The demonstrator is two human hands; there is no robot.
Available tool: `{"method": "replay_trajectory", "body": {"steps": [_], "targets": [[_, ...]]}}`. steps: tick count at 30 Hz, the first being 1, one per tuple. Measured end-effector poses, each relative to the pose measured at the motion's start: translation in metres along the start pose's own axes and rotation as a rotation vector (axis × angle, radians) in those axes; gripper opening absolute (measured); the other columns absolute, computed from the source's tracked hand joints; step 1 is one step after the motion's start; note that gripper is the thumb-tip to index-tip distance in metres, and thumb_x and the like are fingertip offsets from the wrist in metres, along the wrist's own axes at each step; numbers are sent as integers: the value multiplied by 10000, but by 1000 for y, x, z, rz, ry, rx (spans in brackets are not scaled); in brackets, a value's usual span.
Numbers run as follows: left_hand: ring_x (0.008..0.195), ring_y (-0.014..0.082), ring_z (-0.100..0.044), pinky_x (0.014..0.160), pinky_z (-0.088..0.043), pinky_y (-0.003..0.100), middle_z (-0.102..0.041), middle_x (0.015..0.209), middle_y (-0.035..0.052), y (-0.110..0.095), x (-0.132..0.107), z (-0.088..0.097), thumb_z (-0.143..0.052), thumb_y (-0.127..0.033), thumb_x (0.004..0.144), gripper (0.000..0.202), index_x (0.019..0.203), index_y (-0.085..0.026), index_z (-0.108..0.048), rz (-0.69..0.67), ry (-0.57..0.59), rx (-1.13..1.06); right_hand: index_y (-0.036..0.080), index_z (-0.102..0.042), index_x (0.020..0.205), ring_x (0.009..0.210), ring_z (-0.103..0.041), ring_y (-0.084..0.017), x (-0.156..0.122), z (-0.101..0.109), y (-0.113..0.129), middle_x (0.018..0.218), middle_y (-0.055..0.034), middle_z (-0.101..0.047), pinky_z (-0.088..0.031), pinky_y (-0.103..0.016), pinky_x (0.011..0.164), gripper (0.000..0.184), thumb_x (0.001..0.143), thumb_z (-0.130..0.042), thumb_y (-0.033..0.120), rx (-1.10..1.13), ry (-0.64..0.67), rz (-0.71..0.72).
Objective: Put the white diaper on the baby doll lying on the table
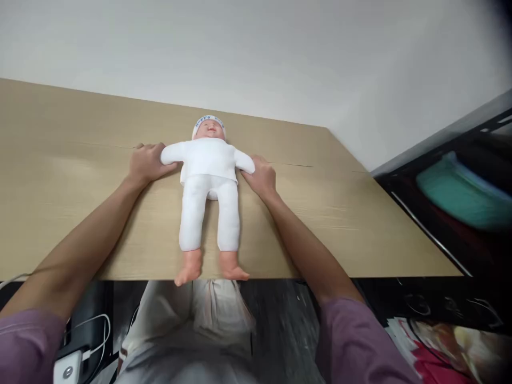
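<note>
Left hand (144,163), left of centre in the frame, is shown curled over the end of one arm of the doll (208,181), the fingers closed on it and pressed against the counter (60,176). On the other side, right of centre, the right hand (263,177) is closed in the same way on the end of the other arm. The doll is laid on its back at the middle of the frame, its head (208,128) toward the wall (256,48) and its arms spread sideways. It is dressed in a white suit and a white cap with blue lettering. Its bare feet (189,271) are seen just past the near edge of the counter, above pale trousers (192,330). Purple sleeves (24,346) are visible at the lower corners. A white charger (68,368) with its cable is seen at lower left, below counter level. At the right edge a dark rack (448,213) with a blurred teal object (460,194) is shown, and printed paper (440,346) at lower right.
</note>
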State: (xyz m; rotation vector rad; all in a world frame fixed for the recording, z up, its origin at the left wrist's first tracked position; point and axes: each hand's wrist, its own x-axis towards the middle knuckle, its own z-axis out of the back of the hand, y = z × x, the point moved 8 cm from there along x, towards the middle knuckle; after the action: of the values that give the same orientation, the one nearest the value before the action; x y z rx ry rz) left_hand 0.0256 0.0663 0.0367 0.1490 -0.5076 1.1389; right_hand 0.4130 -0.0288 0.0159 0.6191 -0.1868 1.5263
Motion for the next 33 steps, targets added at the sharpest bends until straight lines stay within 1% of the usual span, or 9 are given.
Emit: {"method": "replay_trajectory", "body": {"steps": [7, 12, 15, 18, 22, 25, 29, 31, 33], "targets": [[1103, 407, -718, 1069, -453, 519, -795, 1066, 158, 15, 65, -29, -640, -853, 876, 695, 1128, -208, -700, -11, -34, 7, 193, -721, 1268, 1141, -715, -367, 71, -37, -27, 1249, -165, -793, -593, -461, 962, 413, 1058, -642, 539, 11, -84, 72], [1211, 436, -686, 1098, -448, 525, -765, 1216, 193, 17, 86, -39, -645, -839, 924, 733, 1220, -171, -705, 22, 2, -28, 200, -641, 1391, 1164, -707, -389, 94, -48, -32, 1321, -174, -776, -585, -518, 1014, 537, 1059, -649, 621, 45, -73, 48], [1292, 427, -647, 1112, -471, 513, -732, 1368, 203, 22, 81, -34, -652, -842, 940, 813, 1379, -158, -668, -12, -11, -87, 186, -575, 1494, 1260, -666, -416, 85, -46, -33, 1433, -199, -732, -541, -588, 1102, 650, 1067, -623, 673, 46, -79, 80], [1348, 406, -621, 1143, -489, 508, -707, 1463, 184, 32, 71, -30, -693, -797, 936, 833, 1489, -179, -623, -89, 19, -165, 186, -536, 1562, 1317, -620, -440, 70, -45, -40, 1498, -222, -687, -500, -644, 1140, 684, 1096, -553, 686, 37, -69, 87], [1360, 415, -610, 1164, -504, 538, -719, 1431, 187, 45, 62, -29, -693, -743, 953, 792, 1501, -175, -630, -84, 91, -226, 192, -518, 1605, 1338, -600, -441, 64, -50, -48, 1522, -228, -675, -483, -670, 1168, 634, 1101, -523, 576, 43, -23, 77], [1388, 415, -592, 1190, -493, 548, -710, 1469, 196, 42, 54, -27, -659, -724, 965, 815, 1555, -165, -609, -74, 102, -252, 172, -468, 1659, 1413, -571, -439, 62, -51, -44, 1575, -237, -645, -431, -681, 1249, 698, 1035, -577, 463, 38, -29, 66], [1512, 440, -510, 1302, -383, 591, -595, 1653, 248, 34, 32, -18, -675, -671, 938, 995, 1717, -106, -420, -33, -6, -292, 146, -378, 1723, 1573, -464, -434, 43, -40, -31, 1703, -251, -533, -320, -704, 1349, 839, 954, -612, 388, 35, -75, 0], [1578, 454, -448, 1347, -319, 611, -512, 1725, 289, 28, 18, -8, -683, -622, 943, 1048, 1753, -65, -319, 7, -99, -310, 114, -376, 1721, 1610, -435, -420, 27, -26, -17, 1731, -255, -500, -324, -675, 1366, 857, 927, -604, 341, 54, -108, -52], [1603, 449, -429, 1362, -299, 620, -486, 1738, 306, 14, 2, 8, -656, -578, 976, 979, 1737, -60, -323, 47, -164, -332, 82, -406, 1698, 1612, -448, -403, 7, -2, 4, 1715, -261, -519, -352, -638, 1369, 830, 916, -580, 300, 99, -151, -106]]}}
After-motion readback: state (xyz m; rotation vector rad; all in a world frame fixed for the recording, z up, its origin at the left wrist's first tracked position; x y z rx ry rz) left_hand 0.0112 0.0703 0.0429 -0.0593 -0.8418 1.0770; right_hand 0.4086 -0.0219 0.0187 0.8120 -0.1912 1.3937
